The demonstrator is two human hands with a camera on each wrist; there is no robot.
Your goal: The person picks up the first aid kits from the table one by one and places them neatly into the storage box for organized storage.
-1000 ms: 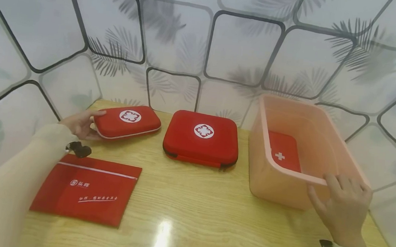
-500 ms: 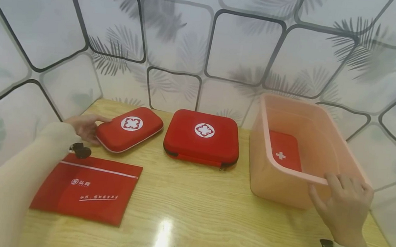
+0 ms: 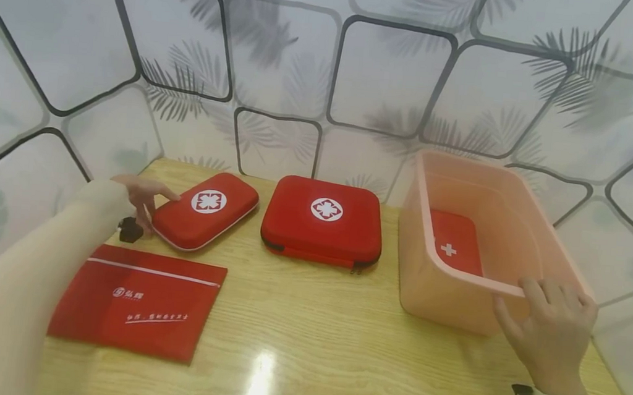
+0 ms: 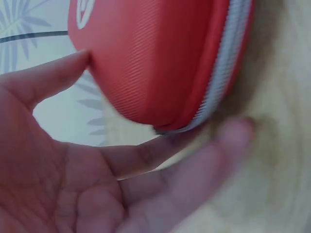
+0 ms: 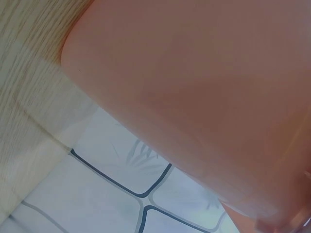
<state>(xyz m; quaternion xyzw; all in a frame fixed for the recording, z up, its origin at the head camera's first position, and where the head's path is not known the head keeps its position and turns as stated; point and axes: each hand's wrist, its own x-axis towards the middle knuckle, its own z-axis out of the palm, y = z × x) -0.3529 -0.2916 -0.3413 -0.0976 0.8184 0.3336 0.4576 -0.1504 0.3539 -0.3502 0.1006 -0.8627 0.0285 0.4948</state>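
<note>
A light wooden table [image 3: 307, 321] stood against a wall of pale panels with black outlines and leaf shadows [image 3: 282, 64]. On its right sat a translucent pink plastic bin [image 3: 516, 213], with a flat red pouch marked by a white cross [image 3: 454, 240] lying on its bottom. The right hand [image 3: 548, 336] gripped the bin's near rim, fingers hooked over the edge and thumb against the outer wall. A large red rectangular hard-shell case with a white cross emblem [image 3: 323, 220] lay at the middle of the table, just beside the bin. Near the front left lay a flat red fabric pouch with white lettering [image 3: 138, 301]. Behind it, at the back left, was a smaller red oval zippered case with a white emblem [image 3: 206, 209], its left end tilted up off the wood. The left hand [image 3: 140, 199] cupped that raised end, thumb on top and relaxed fingers [image 4: 194, 165] spread underneath it.
</note>
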